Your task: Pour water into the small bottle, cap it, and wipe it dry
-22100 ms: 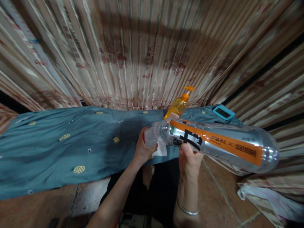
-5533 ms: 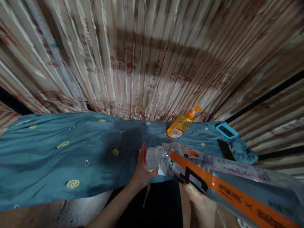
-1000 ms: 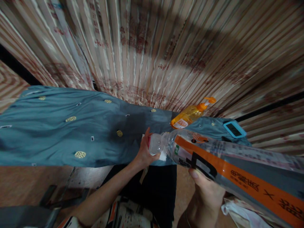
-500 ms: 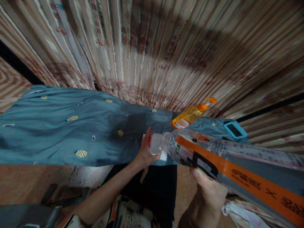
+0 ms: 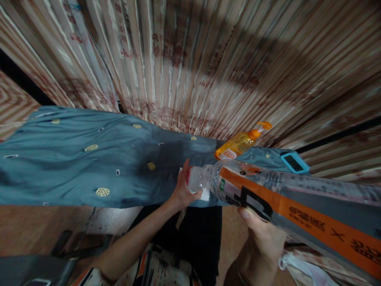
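My right hand (image 5: 263,234) is wrapped round a large clear plastic bottle (image 5: 312,216) with an orange and grey label. The bottle lies tilted across the right side, its neck pointing left. At its mouth is a small translucent cup (image 5: 196,180) with some red or pink at its left end. Fingers of my left hand (image 5: 181,192) curl round this cup. Whether liquid is flowing between them I cannot tell. A bit of white paper (image 5: 206,194) shows beneath the cup and bottle neck.
A teal cloth with pineapple prints (image 5: 125,155) covers the narrow table. On it, beyond the large bottle, stand a yellow pump bottle (image 5: 238,145) and a blue-framed digital device (image 5: 294,163). A pleated curtain (image 5: 178,71) hangs along the back. Grey furniture (image 5: 32,270) is at lower left.
The large bottle has shifted very slightly, and both hands keep their grips. Otherwise the scene looks the same.
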### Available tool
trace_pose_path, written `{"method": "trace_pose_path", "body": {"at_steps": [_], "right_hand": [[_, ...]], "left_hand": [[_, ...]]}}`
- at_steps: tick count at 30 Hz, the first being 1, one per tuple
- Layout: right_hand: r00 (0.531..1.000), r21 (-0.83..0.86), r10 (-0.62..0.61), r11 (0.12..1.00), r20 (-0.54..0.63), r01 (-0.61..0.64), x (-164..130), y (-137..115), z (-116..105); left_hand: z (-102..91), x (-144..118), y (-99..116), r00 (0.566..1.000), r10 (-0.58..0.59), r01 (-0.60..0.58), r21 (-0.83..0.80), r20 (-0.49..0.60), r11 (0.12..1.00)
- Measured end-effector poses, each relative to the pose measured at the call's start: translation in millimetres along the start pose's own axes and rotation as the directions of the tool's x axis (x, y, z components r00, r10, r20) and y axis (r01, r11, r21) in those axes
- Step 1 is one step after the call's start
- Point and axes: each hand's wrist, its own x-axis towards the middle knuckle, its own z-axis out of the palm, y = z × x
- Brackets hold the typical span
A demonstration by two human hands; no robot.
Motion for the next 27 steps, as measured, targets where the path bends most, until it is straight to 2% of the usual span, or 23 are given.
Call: {"method": "trace_pose_path", "body": {"at_steps": [2,4,7,10,14,18,21,27], "right_hand": [[0.999,-0.023,-0.036,0.999,0.014,0.037,-0.9,-1.5,1.5],[1.000,0.005,-0.022,1.000,0.020,0.022,-0.9,-4.0,2.9],[0.999,0.051,0.010,0.999,-0.038,-0.008,1.1,-6.9,3.2],[0.996,-0.005,-0.048,0.999,-0.078,0.047,4.5,-7.0,1.3],[0.998,-0.033,-0.068,0.997,0.021,0.068,7.9,-5.9,-0.4],[0.991,-0.083,-0.121,0.990,-0.048,0.117,11.1,-6.2,0.0],[0.983,-0.139,-0.180,0.975,-0.037,0.173,13.1,-6.4,0.0],[0.986,-0.200,-0.160,0.969,-0.051,0.146,11.3,-6.2,0.2]], "left_hand": [[1.0,0.5,-2.1,1.000,0.010,-0.010,-0.003,-0.004,1.000],[1.9,1.2,-4.6,1.000,0.021,-0.020,0.007,-0.013,1.000],[2.0,1.6,-5.5,0.999,0.027,-0.026,0.023,-0.024,0.999],[0.7,1.0,-1.9,0.999,0.028,-0.028,0.012,-0.017,1.000],[-0.3,0.5,3.4,0.999,0.031,-0.031,-0.002,-0.022,1.000],[0.3,0.7,3.5,1.000,0.018,-0.018,-0.005,-0.019,1.000],[0.9,0.7,1.9,1.000,0.028,-0.028,-0.010,-0.007,1.000],[2.4,0.5,-0.9,0.999,0.018,-0.018,-0.009,-0.027,1.000]]}}
